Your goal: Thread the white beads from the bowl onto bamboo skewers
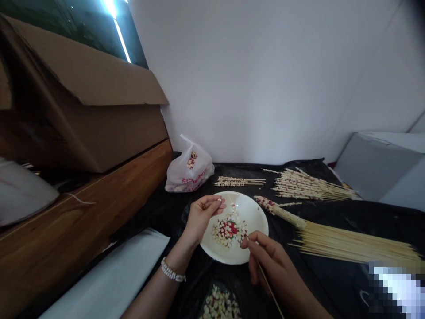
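My left hand (206, 212), above the left rim of a white bowl (260, 221), pinches a small white bead-like piece (219, 200) between thumb and fingertips. Low at the bowl's right edge, my right hand (268, 257) is closed around a thin wooden skewer (270, 285). The skewer slants up over the bowl, and pale and dark red pieces appear to be threaded along its upper part. Loose cream and red pieces (219, 232) lie in the bowl around a red and green printed pattern. A heap of similar pieces (220, 305) sits on the black cover in front.
A knotted plastic bag (191, 170) stands behind the bowl. Beaded skewers (229, 181) lie at the back, with a larger pile (299, 184) to the right. Bare skewers (352, 241) are bundled at right. A cardboard box (109, 128) sits left on a wooden surface (133, 179).
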Demonstrator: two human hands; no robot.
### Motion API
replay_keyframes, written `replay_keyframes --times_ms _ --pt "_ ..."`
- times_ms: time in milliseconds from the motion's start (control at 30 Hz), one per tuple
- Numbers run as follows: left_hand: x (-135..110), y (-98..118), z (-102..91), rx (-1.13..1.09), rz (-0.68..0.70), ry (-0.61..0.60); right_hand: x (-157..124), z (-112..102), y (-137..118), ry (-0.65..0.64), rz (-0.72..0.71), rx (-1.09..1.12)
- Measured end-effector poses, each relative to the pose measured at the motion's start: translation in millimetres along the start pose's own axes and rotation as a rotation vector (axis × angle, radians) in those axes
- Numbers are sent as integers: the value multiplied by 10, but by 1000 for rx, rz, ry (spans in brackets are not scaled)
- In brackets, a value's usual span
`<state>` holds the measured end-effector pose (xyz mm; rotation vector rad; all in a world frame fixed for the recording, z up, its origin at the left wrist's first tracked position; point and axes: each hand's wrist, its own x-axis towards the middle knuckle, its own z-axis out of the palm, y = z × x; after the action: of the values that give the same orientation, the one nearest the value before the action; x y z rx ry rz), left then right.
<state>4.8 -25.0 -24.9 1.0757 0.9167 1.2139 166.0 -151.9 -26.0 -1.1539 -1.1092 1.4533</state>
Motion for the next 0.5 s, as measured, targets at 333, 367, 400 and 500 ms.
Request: replay_keyframes --times_ms 333,367,400,500 --pt "-31 24 1 -87 -29 114 14 104 82 -169 107 32" --pt "-43 20 4 -65 -16 107 11 111 92 -172 111 33" --pt "-57 17 8 -42 -3 100 7 115 98 -173 113 37" --pt "-96 20 32 24 34 84 5 112 102 -178 126 54"
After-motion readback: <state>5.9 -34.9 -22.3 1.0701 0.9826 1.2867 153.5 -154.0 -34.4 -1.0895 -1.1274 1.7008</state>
